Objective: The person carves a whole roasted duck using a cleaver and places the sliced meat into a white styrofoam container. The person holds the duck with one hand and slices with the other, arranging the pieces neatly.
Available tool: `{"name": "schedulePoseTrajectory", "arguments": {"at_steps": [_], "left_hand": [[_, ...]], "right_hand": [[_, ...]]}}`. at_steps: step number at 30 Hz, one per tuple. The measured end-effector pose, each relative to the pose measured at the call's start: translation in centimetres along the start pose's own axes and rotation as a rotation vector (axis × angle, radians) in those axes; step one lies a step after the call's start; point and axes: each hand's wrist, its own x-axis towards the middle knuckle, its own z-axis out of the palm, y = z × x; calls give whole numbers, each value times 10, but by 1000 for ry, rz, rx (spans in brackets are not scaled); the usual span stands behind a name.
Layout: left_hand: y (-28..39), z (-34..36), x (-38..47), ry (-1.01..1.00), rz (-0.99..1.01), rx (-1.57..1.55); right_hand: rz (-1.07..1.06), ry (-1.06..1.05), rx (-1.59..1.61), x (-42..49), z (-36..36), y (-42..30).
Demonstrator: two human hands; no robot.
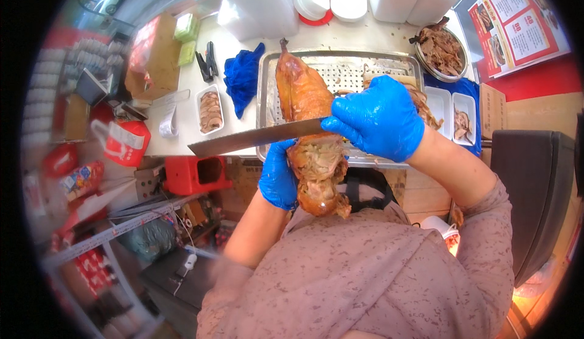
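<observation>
A browned roast duck (305, 88) lies lengthwise over the near edge of a perforated metal tray (340, 58), its tail or leg tip pointing away from me. Its near end is cut, with pale meat (319, 158) exposed. In a blue glove, my left hand (279, 174) holds this near end from the left and below; its fingers are partly hidden. My right hand (376, 119), also gloved in blue, grips a long knife (255, 137). The blade crosses above the duck, pointing left. Whether its edge touches the skin I cannot tell.
A white tray of sliced meat (211, 112) and a blue cloth (244, 76) lie left of the metal tray. To the right are a bowl of meat scraps (441, 51) and small white trays (439, 106). White containers (258, 6) stand behind. A black box (531, 193) stands at right.
</observation>
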Motion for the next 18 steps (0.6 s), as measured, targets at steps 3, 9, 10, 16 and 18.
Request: {"name": "schedulePoseTrajectory", "arguments": {"at_steps": [3, 9, 10, 16, 18], "left_hand": [[3, 2, -2, -11, -2, 4], [3, 3, 1, -57, 95, 85], [3, 4, 1, -54, 91, 71], [1, -1, -1, -119, 53, 21], [1, -4, -1, -86, 34, 44]], "right_hand": [[-8, 25, 18, -2, -2, 1], [-26, 15, -2, 5, -14, -2], [-30, 7, -9, 6, -12, -2], [-2, -15, -11, 8, -10, -8], [-8, 4, -9, 8, -9, -10]]}}
